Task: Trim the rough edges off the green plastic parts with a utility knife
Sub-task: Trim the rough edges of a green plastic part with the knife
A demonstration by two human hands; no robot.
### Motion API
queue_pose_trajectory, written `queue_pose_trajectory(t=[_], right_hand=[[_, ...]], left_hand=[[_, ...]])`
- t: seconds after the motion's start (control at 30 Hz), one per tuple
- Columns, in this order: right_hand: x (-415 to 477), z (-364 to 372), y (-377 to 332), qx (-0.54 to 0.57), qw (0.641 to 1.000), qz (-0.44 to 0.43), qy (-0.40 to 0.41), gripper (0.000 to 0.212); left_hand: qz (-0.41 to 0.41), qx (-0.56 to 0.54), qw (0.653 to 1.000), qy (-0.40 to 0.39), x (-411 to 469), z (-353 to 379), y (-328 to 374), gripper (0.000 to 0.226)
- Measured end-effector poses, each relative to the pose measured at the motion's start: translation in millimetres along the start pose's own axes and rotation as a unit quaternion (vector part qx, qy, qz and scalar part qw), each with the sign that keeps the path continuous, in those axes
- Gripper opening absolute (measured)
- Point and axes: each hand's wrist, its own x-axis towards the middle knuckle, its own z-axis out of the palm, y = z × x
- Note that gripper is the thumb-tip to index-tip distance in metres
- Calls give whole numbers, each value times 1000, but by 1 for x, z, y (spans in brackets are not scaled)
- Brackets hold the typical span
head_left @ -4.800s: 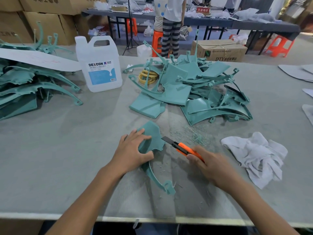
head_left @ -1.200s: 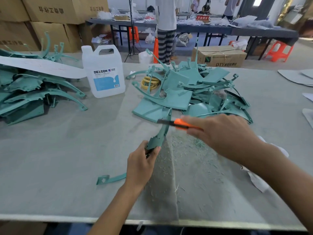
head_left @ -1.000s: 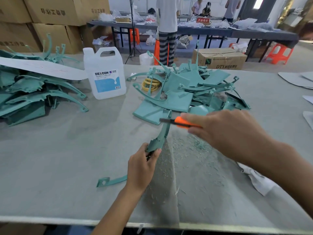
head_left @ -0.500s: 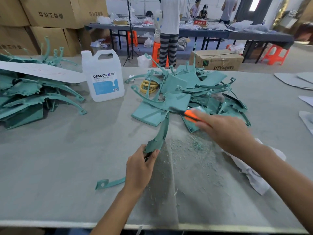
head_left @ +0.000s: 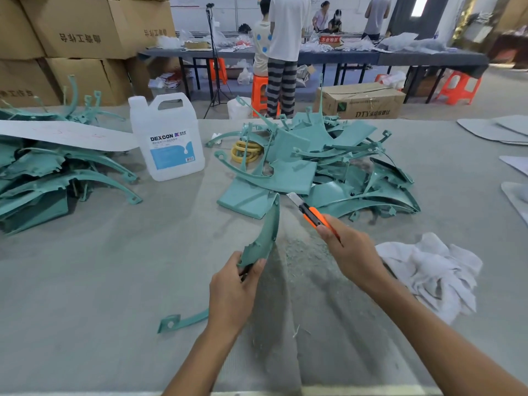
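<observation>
Left hand: the left hand (head_left: 231, 292) has its fingers (head_left: 256, 267) pinching the green part (head_left: 264, 232).
Green part: held over the desk (head_left: 100, 281), long axis pointing away toward the pile of green parts (head_left: 314, 167).
Right hand: the right hand (head_left: 351, 252) is wrapped round the utility knife (head_left: 310, 212), blade just beside the part's tip.

The utility knife (head_left: 310, 212) has come off the green part (head_left: 267, 232).

Bare left hand (head_left: 231, 292) and right hand (head_left: 351, 252)
</observation>
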Motion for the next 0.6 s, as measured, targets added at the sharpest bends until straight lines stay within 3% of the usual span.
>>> queue_pose_trajectory(t=[0.1, 0.2, 0.33, 0.47, 0.53, 0.6], right_hand=[[-9, 3, -6, 45, 997, -42, 52, 40], [-12, 11, -12, 48, 993, -98, 38, 36], [7, 8, 1, 21, 1000, 4, 1, 25], [-8, 17, -7, 82, 992, -49, 76, 35], [-14, 25, -14, 80, 992, -74, 68, 38], [-13, 30, -15, 64, 996, -46, 35, 36]], left_hand=[[-11, -4, 1000, 3, 0, 2, 0, 41], [-27, -12, 1000, 1, 1, 3, 0, 33], [-28, -12, 1000, -10, -1, 2, -2, 24], [-38, -16, 999, -2, -1, 2, 1, 33], [-44, -15, 999, -1, -1, 2, 2, 24], [-56, -22, 998, -3, 1, 1, 1, 13]])
